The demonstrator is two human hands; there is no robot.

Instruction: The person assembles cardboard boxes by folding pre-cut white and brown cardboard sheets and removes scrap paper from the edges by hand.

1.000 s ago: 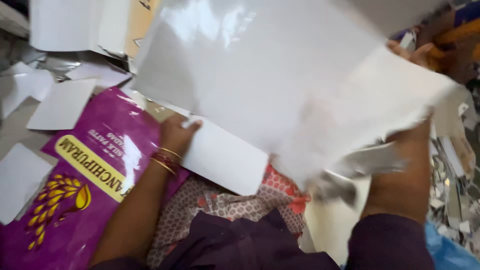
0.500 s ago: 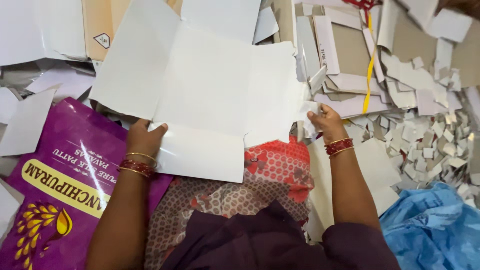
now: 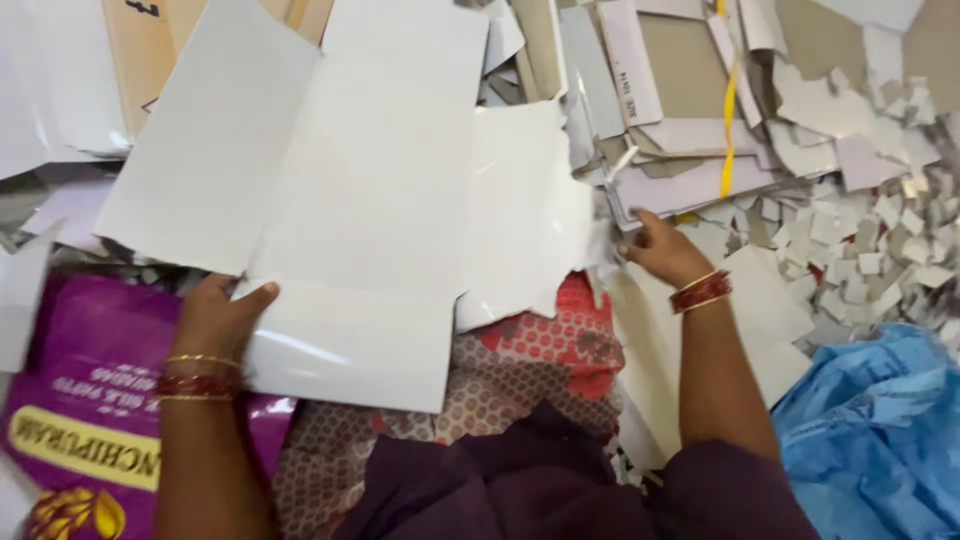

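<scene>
A: Why is the white creased card sheet [image 3: 370, 200] held flat like that?

B: It lies spread across the lap, over the red patterned cloth [image 3: 530, 360], so its 3 panels stay open. The left hand [image 3: 215, 320] pins the near left corner, thumb on top and fingers curled under the edge, gripping the sheet.

A: And the right hand [image 3: 665, 250]?

B: It reaches to the sheet's torn right edge, beside the stack of grey board pieces [image 3: 660, 110]. Its fingers look curled, but the blur keeps me from saying whether they grip the sheet or only touch it.

A: Counts?

B: 1 large sheet, 2 hands, bangles on both wrists. 1 purple printed bag [image 3: 80, 420] under the left forearm, 1 blue plastic bag [image 3: 880, 440] at the right. The small offcuts [image 3: 860, 260] on the floor are too many to count; 1 yellow strap [image 3: 728, 110] runs over the boards.
</scene>
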